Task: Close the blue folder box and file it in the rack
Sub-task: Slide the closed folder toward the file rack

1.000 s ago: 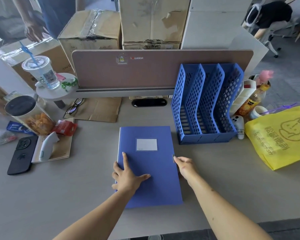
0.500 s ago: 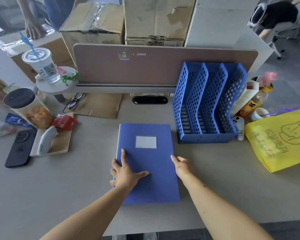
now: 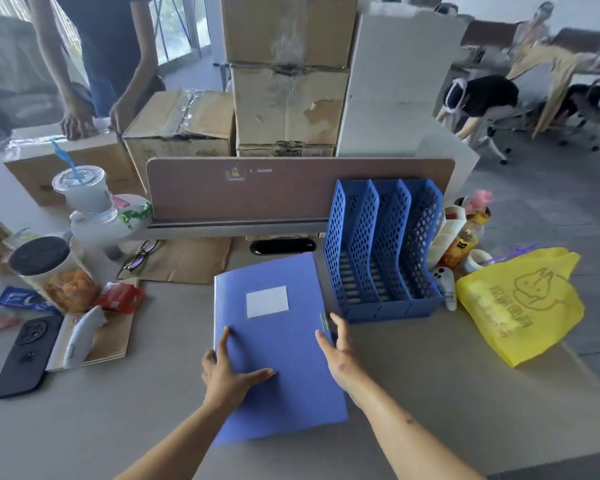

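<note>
1. Right, centre frame: a pale grey desk [image 3: 430, 393] with a smooth matte top, and a brown partition panel [image 3: 291, 192] running across its back edge.
2. Behind the panel, worn cardboard boxes [image 3: 288, 98] are stacked in the upper middle, tape peeling on one; upper left, another person leans both hands on a box, and office chairs sit upper right.
3. Lying closed at lower centre is the blue folder box [image 3: 278, 348], flat and rectangular, with a blank white label on its cover and a small metal clasp at its right edge.
4. Left hand [image 3: 229, 372] is spread flat, fingers apart, pressing on the cover's lower left, thumb stretched out toward the right.
5. Right hand [image 3: 338, 348] stands open on edge against the folder's right side, just below the clasp, gripping nothing.
6. Just right of the folder, the blue rack [image 3: 381, 251] is perforated plastic lattice, its upright slots showing no contents.
7. Far right, a crinkled yellow bag [image 3: 523, 303] carries a rabbit outline and printed characters I can't read.
8. Left side: a lidded plastic cup [image 3: 84, 192] with a blue straw, a black-lidded snack jar [image 3: 52, 271], a black phone [image 3: 21, 355], and glasses [image 3: 139, 254] on brown paper.
9. On the panel, a small sticker sits beside tiny lettering too blurred to read.
</note>
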Action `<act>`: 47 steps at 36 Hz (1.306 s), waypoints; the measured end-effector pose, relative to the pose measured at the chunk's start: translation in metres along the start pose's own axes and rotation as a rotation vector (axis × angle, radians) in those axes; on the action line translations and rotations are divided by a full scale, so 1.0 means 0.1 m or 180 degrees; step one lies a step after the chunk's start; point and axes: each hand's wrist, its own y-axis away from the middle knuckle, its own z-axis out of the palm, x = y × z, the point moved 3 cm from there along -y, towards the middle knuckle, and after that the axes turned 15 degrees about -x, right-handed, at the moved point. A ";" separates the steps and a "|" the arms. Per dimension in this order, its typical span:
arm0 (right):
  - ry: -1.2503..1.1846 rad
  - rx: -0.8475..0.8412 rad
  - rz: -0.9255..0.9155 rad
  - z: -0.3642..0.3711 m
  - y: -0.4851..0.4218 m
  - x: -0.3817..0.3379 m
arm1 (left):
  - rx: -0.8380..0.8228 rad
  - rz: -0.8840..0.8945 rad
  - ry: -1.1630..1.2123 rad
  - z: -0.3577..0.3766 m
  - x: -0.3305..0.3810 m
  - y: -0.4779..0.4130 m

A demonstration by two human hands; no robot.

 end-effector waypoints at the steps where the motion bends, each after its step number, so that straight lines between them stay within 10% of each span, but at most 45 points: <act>1: 0.0011 0.0042 -0.0121 -0.06 0.02 -0.10 | -0.0047 0.0119 0.0010 -0.03 0.09 0.00; 22: 0.1125 0.0788 -0.1332 -1.40 1.24 -1.56 | -0.1260 0.1945 -0.0298 0.42 1.92 -0.22; 33: 0.2089 0.2184 -0.1347 -1.42 1.30 -1.31 | -0.1961 0.1638 0.0153 1.02 2.84 -0.15; 47: 0.1650 0.2257 -0.1529 -1.52 0.84 -1.31 | -0.1962 0.1590 0.0417 1.01 3.50 -0.38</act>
